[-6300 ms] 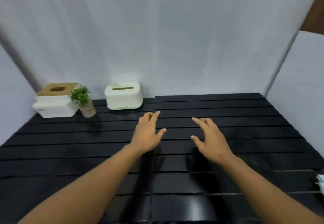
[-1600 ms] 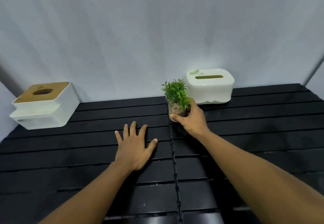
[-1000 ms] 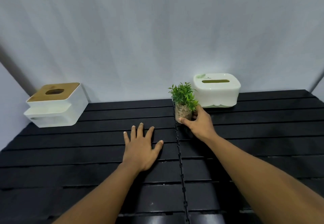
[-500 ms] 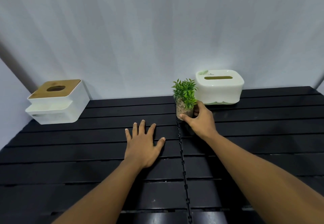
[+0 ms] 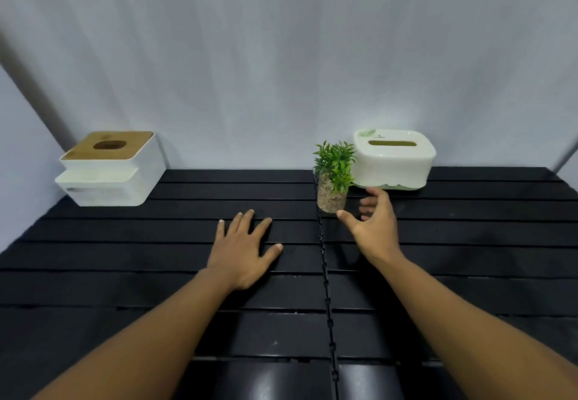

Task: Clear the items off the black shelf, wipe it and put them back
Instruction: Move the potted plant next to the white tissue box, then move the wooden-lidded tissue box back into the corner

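Note:
The black slatted shelf [image 5: 156, 262] fills the lower half of the head view. A small green plant in a clear pebble-filled pot [image 5: 332, 180] stands upright at the back, on the centre seam. My right hand [image 5: 372, 224] hovers just right of the pot, fingers apart, not touching it. My left hand [image 5: 244, 249] lies flat on the slats, fingers spread. A white tissue box with a wooden lid [image 5: 109, 169] sits at the back left. A pale green tissue box [image 5: 394, 158] sits at the back, right of the plant.
A white wall [image 5: 281, 55] closes off the back, with side panels at the left [image 5: 18, 162] and far right. A seam with clips [image 5: 327, 290] runs front to back down the middle of the shelf.
My right hand has let go of the plant pot and drawn back a little, fingers spread; the pot now stands on the shelf. My left hand stays flat on the slats.

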`<move>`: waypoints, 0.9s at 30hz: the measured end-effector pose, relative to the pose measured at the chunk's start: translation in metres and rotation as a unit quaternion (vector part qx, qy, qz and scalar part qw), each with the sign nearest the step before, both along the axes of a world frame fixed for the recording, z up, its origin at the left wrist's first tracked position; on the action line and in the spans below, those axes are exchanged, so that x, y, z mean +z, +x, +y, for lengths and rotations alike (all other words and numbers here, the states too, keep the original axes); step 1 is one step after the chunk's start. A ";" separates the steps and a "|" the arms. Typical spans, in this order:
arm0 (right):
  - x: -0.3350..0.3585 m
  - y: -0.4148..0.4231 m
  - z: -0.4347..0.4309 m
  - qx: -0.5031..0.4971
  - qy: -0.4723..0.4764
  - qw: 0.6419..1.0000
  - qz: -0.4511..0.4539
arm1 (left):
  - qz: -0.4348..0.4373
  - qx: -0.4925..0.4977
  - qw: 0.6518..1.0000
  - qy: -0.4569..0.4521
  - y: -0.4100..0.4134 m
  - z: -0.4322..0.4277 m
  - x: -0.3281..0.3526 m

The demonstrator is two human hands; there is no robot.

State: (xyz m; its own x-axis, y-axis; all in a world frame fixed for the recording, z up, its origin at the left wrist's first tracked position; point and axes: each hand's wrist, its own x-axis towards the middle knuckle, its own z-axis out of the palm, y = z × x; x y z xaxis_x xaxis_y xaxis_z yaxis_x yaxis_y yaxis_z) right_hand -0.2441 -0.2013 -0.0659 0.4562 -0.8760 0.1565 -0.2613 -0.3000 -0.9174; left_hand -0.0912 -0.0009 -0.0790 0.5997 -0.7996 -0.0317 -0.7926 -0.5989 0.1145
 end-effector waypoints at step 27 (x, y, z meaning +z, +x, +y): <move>0.003 0.349 0.219 0.342 -0.102 0.934 -0.009 | 0.145 0.195 0.899 -0.365 0.301 0.213 0.022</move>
